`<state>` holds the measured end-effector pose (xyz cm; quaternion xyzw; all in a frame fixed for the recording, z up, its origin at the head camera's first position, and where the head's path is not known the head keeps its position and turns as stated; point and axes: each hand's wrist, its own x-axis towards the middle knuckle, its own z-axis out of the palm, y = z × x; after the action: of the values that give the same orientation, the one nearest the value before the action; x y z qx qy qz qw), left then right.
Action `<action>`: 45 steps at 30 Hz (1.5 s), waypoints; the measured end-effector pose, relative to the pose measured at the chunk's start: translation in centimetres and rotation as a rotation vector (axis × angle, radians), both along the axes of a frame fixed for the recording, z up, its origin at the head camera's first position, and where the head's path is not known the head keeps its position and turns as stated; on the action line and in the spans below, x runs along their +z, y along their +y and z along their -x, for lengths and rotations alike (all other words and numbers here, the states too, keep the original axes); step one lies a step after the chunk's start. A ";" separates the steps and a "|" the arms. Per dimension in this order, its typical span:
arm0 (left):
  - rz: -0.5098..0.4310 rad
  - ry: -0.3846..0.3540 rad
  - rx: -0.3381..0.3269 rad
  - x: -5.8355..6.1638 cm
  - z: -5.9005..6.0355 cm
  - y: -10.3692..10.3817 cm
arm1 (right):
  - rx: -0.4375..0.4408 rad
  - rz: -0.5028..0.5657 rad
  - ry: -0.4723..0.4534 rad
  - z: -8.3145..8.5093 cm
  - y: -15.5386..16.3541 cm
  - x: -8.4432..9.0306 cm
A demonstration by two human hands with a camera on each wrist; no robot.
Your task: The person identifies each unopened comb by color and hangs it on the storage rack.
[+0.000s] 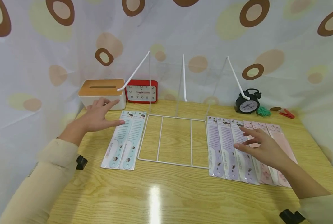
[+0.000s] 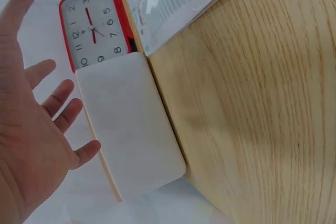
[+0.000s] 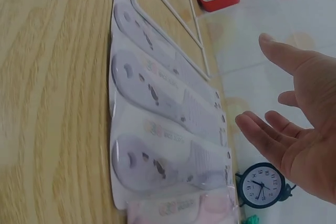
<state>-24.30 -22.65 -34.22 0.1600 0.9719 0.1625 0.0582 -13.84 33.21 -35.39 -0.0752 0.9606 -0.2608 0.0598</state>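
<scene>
Wooden bench point(image 1: 166, 193) carries everything; the white wire rack point(image 1: 173, 140) stands at its middle toward the back edge, flat base with three bays and upright dividers, and all bays look bare, so by my read no comb is filed and the whole sort is left to do. Packaged combs lie flat either side of the rack: two blue combs point(image 1: 124, 140) just beside its left edge, three purple combs point(image 1: 229, 149) just beside its right edge, then pink combs point(image 1: 278, 149) toward the right edge of the bench, partly under the right hand. Left hand point(image 1: 97, 118) hovers open, fingers apart and straight, holding nothing, between the tissue box point(image 1: 102, 91) at the back left corner and the blue combs' top ends; cannot tell if it touches either. Right hand point(image 1: 262, 147) is open too, fingers spread, over where the purple and pink packs meet, gripping nothing; contact unclear. Red clock point(image 1: 141, 91) sits just beside the tissue box at the back edge, black alarm clock point(image 1: 248, 101) back right, with a green scrunchie point(image 1: 263, 111) and red clip point(image 1: 287, 114) beside it. Writing: the blue pack reads "PLASTIC CO…", cut off in the left wrist view; clock dials carry numerals 1–12; print on the purple packs is too blurred to read.
</scene>
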 end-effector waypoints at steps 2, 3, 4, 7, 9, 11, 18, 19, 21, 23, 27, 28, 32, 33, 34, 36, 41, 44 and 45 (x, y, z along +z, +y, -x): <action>-0.015 -0.008 0.004 -0.4 0.4 0.0 | -0.003 0.048 -0.022 0.0 -0.7 -0.4; -0.024 -0.013 0.007 -0.5 0.6 0.0 | -0.002 0.070 -0.030 0.0 -1.1 -0.7; -0.032 -0.020 0.012 -0.7 0.8 0.0 | -0.001 0.086 -0.038 0.1 -1.4 -0.9; -0.076 -0.046 0.021 -1.2 1.4 0.0 | 0.008 0.131 -0.059 0.1 -2.3 -1.7; -0.105 -0.073 0.028 -1.6 1.8 -0.1 | 0.012 0.157 -0.071 0.2 -2.9 -2.2; -0.131 -0.099 0.033 -1.9 2.2 -0.1 | 0.013 0.189 -0.086 0.2 -3.5 -2.7; -0.205 -0.152 0.031 -2.9 3.8 -0.5 | 0.016 0.358 -0.135 0.0 -5.3 -4.2; -0.227 -0.153 0.024 -3.1 4.0 -0.4 | 0.008 0.371 -0.140 -0.2 -5.5 -4.4; -0.277 -0.157 0.019 -3.8 4.6 -0.4 | 0.005 0.403 -0.141 -0.5 -5.9 -4.9; -0.322 -0.171 0.020 -4.4 5.1 -0.3 | 0.019 0.443 -0.137 -0.9 -6.2 -5.3; -0.363 -0.201 0.050 -5.4 5.7 -0.6 | 0.056 0.528 -0.117 -1.2 -6.9 -6.5; -0.366 -0.208 0.058 -5.5 5.8 -0.7 | 0.066 0.543 -0.108 -1.2 -7.0 -6.7; -0.379 -0.235 0.078 -5.7 6.2 -0.6 | 0.078 0.535 -0.069 -1.3 -7.1 -7.6; -0.380 -0.241 0.080 -5.8 6.4 -0.5 | 0.078 0.527 -0.058 -1.3 -7.1 -7.8; -0.383 -0.247 0.082 -5.8 6.5 -0.4 | 0.079 0.519 -0.048 -1.3 -7.1 -7.9; -0.386 -0.252 0.087 -6.0 6.9 -0.4 | 0.075 0.510 -0.030 -1.3 -7.1 -8.2; -0.377 -0.241 0.079 -7.0 7.7 -0.3 | 0.082 0.484 -0.005 -1.4 -7.0 -8.6; -0.372 -0.243 0.082 -7.4 7.8 -0.3 | 0.069 0.458 -0.015 -1.3 -7.1 -8.5; -0.369 -0.251 0.091 -7.4 7.8 -0.2 | 0.060 0.454 -0.026 -1.3 -7.1 -8.4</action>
<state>-32.10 -22.86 -41.63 0.1023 0.9171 0.3586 0.1412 -12.59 26.09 -43.79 -0.1118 0.8737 -0.4695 0.0613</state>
